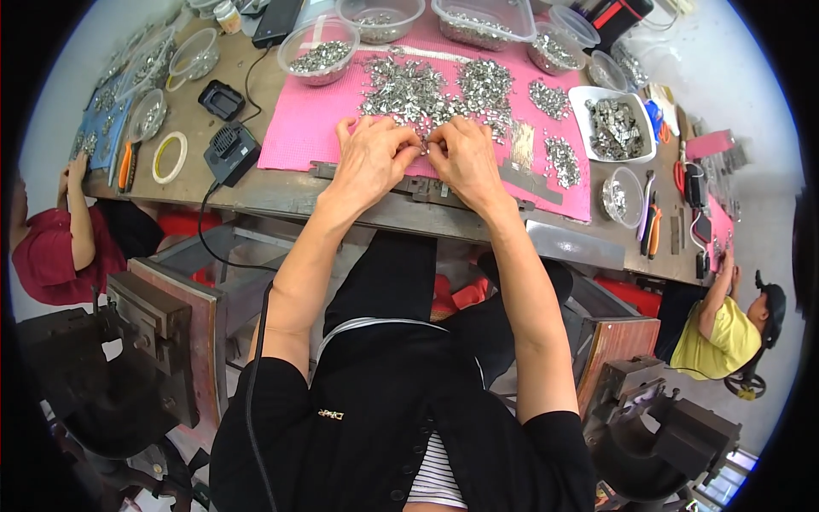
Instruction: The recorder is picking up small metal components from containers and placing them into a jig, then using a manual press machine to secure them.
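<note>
My left hand (pixel 373 154) and my right hand (pixel 466 158) meet close together over the near edge of a pink mat (pixel 294 132). The fingers of both are bent into a pinch, thumb against fingertips. Whatever lies between them is too small to make out. Just beyond the fingertips spreads a wide heap of small silvery metal parts (pixel 405 85), with a second heap (pixel 485 85) beside it on the right. Below my hands a dark metal bar fixture (pixel 426 189) runs along the table's front edge, partly covered by my wrists.
Clear plastic tubs (pixel 319 53) of metal parts line the mat's far side. A white container (pixel 612 125) stands right, near pliers (pixel 655 230). A black charger (pixel 229 154) and a tape roll (pixel 169 158) lie left. One person (pixel 64 243) works at left, another (pixel 717 333) at right.
</note>
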Tool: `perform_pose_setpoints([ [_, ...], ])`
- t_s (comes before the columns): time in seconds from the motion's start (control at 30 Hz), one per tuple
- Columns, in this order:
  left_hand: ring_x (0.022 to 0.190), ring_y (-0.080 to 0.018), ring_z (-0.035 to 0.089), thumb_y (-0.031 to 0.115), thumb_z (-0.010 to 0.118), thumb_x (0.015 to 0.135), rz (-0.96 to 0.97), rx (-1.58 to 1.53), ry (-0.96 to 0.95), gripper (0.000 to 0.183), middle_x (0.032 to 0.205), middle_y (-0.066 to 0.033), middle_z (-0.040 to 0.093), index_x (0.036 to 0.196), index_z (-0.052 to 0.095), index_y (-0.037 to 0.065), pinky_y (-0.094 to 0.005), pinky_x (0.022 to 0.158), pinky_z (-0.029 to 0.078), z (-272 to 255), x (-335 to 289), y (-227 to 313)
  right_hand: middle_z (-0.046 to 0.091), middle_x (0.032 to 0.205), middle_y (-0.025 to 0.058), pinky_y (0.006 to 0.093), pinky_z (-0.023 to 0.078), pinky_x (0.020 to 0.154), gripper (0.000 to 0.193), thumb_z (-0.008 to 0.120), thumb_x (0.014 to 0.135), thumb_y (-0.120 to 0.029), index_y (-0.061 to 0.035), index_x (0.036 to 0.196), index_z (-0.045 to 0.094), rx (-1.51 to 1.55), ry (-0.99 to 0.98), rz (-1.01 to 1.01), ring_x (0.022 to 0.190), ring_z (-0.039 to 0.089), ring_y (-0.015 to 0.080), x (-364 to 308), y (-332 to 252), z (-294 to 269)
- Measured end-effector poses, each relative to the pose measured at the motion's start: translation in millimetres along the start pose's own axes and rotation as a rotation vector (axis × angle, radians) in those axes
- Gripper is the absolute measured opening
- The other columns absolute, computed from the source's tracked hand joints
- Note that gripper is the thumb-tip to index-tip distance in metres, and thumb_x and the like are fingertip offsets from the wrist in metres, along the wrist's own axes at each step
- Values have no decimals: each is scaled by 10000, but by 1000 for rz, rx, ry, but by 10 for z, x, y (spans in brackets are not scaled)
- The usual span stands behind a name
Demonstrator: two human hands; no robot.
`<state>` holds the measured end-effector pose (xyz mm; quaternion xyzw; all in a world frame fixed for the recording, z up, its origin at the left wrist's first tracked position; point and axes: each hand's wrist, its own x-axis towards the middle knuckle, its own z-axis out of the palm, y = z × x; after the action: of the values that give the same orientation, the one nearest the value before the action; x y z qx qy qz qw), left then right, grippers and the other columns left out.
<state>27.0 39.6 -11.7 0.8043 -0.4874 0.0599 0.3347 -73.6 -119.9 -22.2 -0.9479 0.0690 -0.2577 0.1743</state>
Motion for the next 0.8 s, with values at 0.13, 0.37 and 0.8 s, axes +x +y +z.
perform_pose_setpoints([
  [0.13,885,-225,578,260,760,870,-10,-11,23,134,808,-16,600,900,733,132,-483,1008,308,68,3,14,622,853,92,420,404,810,56,696,839,-107,-60,860,674,45,17,-3,872,608,282,-36,11,-50],
  [0.37,915,-249,564,252,779,834,8,-3,43,119,803,-25,592,857,729,146,-543,987,304,85,-8,42,634,841,76,384,428,797,79,699,833,-32,-43,901,660,385,-11,183,807,626,263,-402,11,-515],
  [0.8,945,-255,583,200,740,857,-23,-38,13,81,845,-34,616,857,723,120,-571,1023,310,86,14,-15,615,929,61,388,427,786,166,722,789,3,-64,925,655,104,41,-45,893,581,265,-717,-64,-563],
])
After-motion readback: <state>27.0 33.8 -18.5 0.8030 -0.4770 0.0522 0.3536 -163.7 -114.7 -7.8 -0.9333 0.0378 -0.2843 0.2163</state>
